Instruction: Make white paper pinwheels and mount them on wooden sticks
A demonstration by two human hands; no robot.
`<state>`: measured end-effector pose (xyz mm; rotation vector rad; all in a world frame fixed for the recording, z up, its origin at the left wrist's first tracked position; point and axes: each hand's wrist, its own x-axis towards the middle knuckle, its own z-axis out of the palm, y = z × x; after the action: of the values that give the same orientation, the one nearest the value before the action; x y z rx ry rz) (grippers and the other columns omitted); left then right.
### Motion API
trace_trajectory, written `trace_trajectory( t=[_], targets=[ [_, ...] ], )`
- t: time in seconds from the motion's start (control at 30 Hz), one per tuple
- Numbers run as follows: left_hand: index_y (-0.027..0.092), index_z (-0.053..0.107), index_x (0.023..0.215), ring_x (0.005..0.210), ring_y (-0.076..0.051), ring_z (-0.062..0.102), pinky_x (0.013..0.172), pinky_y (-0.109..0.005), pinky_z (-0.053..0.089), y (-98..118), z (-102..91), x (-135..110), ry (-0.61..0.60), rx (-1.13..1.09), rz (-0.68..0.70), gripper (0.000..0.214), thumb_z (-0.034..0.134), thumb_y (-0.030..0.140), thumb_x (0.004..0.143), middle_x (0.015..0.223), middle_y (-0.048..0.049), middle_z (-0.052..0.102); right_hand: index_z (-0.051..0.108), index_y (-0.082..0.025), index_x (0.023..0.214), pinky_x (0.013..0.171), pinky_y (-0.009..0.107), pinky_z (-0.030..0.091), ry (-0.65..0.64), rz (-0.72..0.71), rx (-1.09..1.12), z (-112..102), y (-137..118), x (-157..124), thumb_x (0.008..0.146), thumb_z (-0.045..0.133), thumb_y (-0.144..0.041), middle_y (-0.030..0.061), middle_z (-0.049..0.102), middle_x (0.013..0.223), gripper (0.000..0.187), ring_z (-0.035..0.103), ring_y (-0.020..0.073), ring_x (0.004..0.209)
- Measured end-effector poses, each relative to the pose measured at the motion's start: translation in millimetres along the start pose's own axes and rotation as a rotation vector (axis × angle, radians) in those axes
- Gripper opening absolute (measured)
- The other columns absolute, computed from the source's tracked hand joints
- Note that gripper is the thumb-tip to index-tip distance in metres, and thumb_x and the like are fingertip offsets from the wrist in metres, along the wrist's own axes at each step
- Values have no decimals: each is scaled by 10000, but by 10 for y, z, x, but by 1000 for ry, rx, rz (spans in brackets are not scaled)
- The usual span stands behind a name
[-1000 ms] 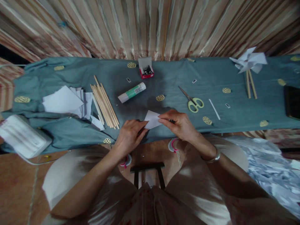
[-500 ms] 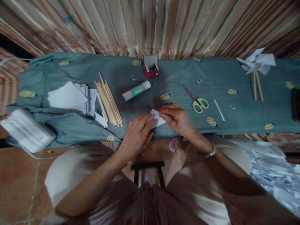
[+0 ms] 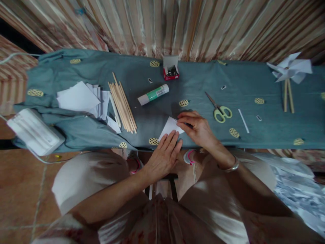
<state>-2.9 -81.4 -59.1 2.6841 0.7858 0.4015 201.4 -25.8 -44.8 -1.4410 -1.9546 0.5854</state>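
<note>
A small folded white paper [image 3: 169, 127] lies on the teal cloth [image 3: 266, 127] at the table's near edge. My left hand [image 3: 165, 154] rests flat on the paper's near corner, fingers stretched out. My right hand [image 3: 198, 128] is curled at the paper's right edge, pinching it, with a thin dark stick-like thing showing under the fingers. A silver bangle [image 3: 232, 166] circles my right wrist.
Further back lie a glue stick [image 3: 153, 94], a bundle of wooden sticks [image 3: 122, 106], loose white sheets [image 3: 78, 100], green-handled scissors [image 3: 219, 110], a small red box [image 3: 171, 73], and a paper pinwheel [image 3: 290, 69]. A white packet [image 3: 34, 131] sits at the left edge.
My left hand has opened and slid right over the paper's near corner. The paper has moved further onto the table, and my right hand has followed it.
</note>
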Motion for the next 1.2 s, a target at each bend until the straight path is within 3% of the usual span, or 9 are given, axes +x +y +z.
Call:
trace_trajectory(
  t=[0.2, 0.33, 0.43, 0.6, 0.83, 1.03, 1.2],
  targets=[
    [110, 358, 1461, 1406, -289, 418, 1150, -517, 333, -206, -219, 88, 174, 29, -56, 507, 459, 196, 972, 1457, -197, 511, 731, -234, 868, 932, 411, 502, 41, 24, 74, -65, -59, -15, 899, 634, -243, 42, 743, 1003, 102, 671, 219, 962],
    [142, 557, 1291, 1042, -271, 612, 872, -431, 474, -464, -339, 130, 258, 7, -151, 344, 522, 252, 967, 1093, -134, 695, 731, -252, 892, 934, 415, 509, 74, 32, 139, -163, -149, -59, 893, 650, -244, 32, 745, 1027, 82, 677, 217, 977],
    [161, 656, 1133, 882, -227, 601, 763, -375, 451, -570, -366, 132, 278, 6, -139, 223, 505, 206, 974, 899, -81, 697, 735, -253, 906, 916, 423, 524, 33, 11, 186, -215, -184, -117, 893, 654, -259, 35, 754, 1014, 82, 684, 215, 951],
    [172, 694, 1019, 820, -195, 597, 714, -340, 417, -559, -371, 102, 277, 40, -62, 184, 517, 204, 978, 892, -62, 720, 741, -253, 908, 887, 422, 544, -45, 30, 223, -201, -135, -192, 896, 654, -295, 30, 766, 959, 98, 696, 216, 920],
    [127, 679, 1100, 767, -187, 610, 698, -318, 439, -576, -382, 55, 252, -27, -135, 245, 492, 246, 994, 842, -72, 707, 742, -235, 886, 793, 373, 542, 7, 134, 185, -88, -35, -115, 887, 652, -299, 29, 758, 891, 110, 683, 203, 826],
    [144, 646, 1164, 775, -196, 615, 721, -325, 468, -588, -335, 43, 227, -38, -223, 273, 470, 270, 997, 845, -69, 687, 726, -224, 818, 894, 408, 517, 32, 97, 123, -2, -2, 16, 881, 636, -257, 46, 755, 955, 114, 680, 221, 926],
    [158, 660, 1137, 752, -195, 615, 695, -317, 457, -604, -332, 52, 228, 3, -201, 258, 470, 267, 1001, 808, -55, 681, 720, -222, 791, 908, 424, 513, 63, 93, 37, 43, 20, 35, 866, 644, -245, 60, 747, 992, 109, 668, 231, 940]
  ],
)
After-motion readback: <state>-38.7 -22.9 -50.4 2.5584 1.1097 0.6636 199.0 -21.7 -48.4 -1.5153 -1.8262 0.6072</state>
